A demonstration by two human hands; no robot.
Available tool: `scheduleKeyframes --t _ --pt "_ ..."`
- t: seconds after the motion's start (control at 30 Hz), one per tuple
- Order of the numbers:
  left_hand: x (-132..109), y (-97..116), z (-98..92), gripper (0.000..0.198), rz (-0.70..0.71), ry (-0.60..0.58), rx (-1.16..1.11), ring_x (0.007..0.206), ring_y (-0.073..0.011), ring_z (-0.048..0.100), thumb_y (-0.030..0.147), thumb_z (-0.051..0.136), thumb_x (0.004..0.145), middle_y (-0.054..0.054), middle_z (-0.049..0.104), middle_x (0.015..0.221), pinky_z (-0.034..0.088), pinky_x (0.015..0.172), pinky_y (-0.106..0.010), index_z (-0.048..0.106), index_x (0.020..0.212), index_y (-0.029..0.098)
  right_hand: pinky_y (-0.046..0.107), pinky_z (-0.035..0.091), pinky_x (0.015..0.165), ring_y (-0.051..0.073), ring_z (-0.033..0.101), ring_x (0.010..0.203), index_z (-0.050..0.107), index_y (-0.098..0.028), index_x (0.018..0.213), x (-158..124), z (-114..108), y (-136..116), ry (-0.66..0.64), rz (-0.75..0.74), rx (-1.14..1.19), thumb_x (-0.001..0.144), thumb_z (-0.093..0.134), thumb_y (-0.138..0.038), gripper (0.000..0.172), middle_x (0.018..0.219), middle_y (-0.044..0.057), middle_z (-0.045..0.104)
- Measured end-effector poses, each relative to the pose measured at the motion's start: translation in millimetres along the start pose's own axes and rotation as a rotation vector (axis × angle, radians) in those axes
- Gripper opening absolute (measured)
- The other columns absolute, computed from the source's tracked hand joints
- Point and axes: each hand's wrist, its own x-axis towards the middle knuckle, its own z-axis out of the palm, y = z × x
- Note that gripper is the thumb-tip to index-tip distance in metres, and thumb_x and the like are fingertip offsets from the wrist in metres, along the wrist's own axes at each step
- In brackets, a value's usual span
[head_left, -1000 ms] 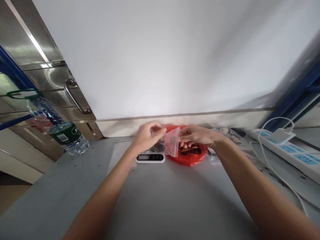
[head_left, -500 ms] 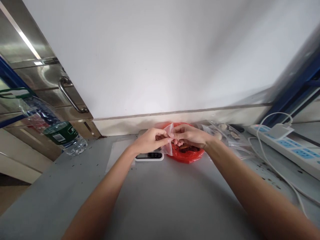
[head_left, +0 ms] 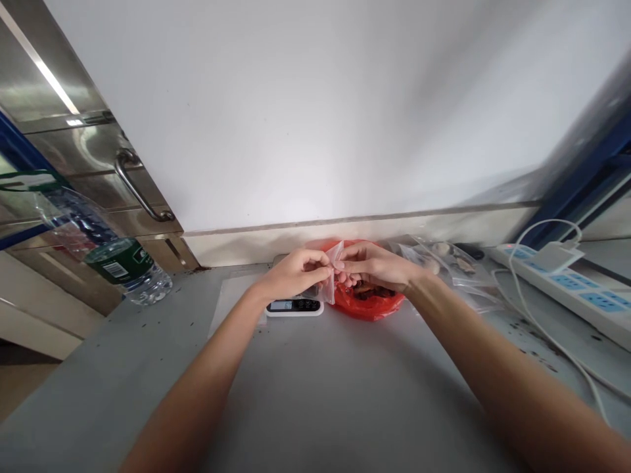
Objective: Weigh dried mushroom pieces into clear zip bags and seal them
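Between my hands is a small clear zip bag (head_left: 331, 289), its top edge pinched by fingers from both sides. My left hand (head_left: 294, 272) is closed on the bag's left side, above a digital scale (head_left: 296, 307) with a white front edge and dark buttons. My right hand (head_left: 377, 266) grips the bag's upper right edge, with its fingers curled. Under and behind the right hand lies a red plastic bag (head_left: 367, 312), open, with dark brown dried pieces (head_left: 367, 290) inside. The hands partly hide the scale's plate and the zip bag's contents.
Clear bags with pale pieces (head_left: 453, 263) lie right of the red bag. Farther right are a white power strip (head_left: 566, 282) and a charger cable (head_left: 537, 328). A large plastic bottle (head_left: 123, 269) stands at the left edge, and white sheets (head_left: 231, 302) lie beside the scale.
My left fingers have shifted slightly left and away from the right fingertips, leaving more of the zip bag's edge showing. The scale's display is more visible. My right hand has barely moved.
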Motion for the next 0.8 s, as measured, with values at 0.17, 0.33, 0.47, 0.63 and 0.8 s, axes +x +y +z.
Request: scheduleKeyframes --t 0.17,0.33,0.47,0.63,0.8 --pt "-2 3 -0.5 0.022 -0.001 0.012 -0.031 0.065 -0.0129 0.056 0.032 0.054 0.088 0.001 0.061 0.070 0.043 0.063 -0.025 0.060 0.072 0.019 0.026 0.045 0.065 0.010 0.059 0.065 0.073 -0.018 0.076 -2 1 -2 0.010 0.000 0.020 0.070 0.083 -0.023 0.013 0.069 -0.002 0.067" --pt "-3 6 -1.8 0.024 -0.003 0.024 0.059 0.062 -0.0129 0.055 0.033 0.054 0.091 0.001 0.060 0.067 0.040 0.058 -0.025 0.062 0.073 0.018 0.026 0.043 0.065 0.010 0.056 0.063 0.071 -0.016 0.073 -1 1 -1 0.069 0.011 0.039 0.070 0.080 -0.021 0.011 0.065 -0.002 0.065" --pt "-4 8 -3.1 0.027 0.033 -0.013 0.038 0.066 -0.0142 0.058 0.034 0.051 0.093 -0.001 0.064 0.072 0.043 0.061 -0.026 0.062 0.074 0.018 0.028 0.044 0.066 0.011 0.057 0.063 0.072 -0.016 0.071 -2 2 -3 0.046 0.016 0.027 0.069 0.081 -0.026 0.014 0.065 -0.001 0.065" --pt "-6 10 -2.5 0.027 0.008 0.026 0.101 0.059 -0.0113 0.048 0.031 0.051 0.089 0.002 0.057 0.066 0.036 0.055 -0.024 0.056 0.066 0.018 0.028 0.043 0.064 0.012 0.056 0.062 0.071 -0.018 0.067 -3 8 -6 0.061 0.007 -0.011 0.066 0.079 -0.026 0.011 0.065 -0.001 0.066" --pt "-5 10 0.5 0.023 -0.009 0.083 0.183 0.055 -0.0104 0.043 0.025 0.052 0.081 0.004 0.050 0.058 0.031 0.053 -0.025 0.049 0.058 0.019 0.026 0.038 0.054 0.012 0.050 0.057 0.068 -0.020 0.060 -1 15 -6 0.104 -0.036 -0.162 0.068 0.069 -0.026 0.011 0.058 -0.002 0.060"
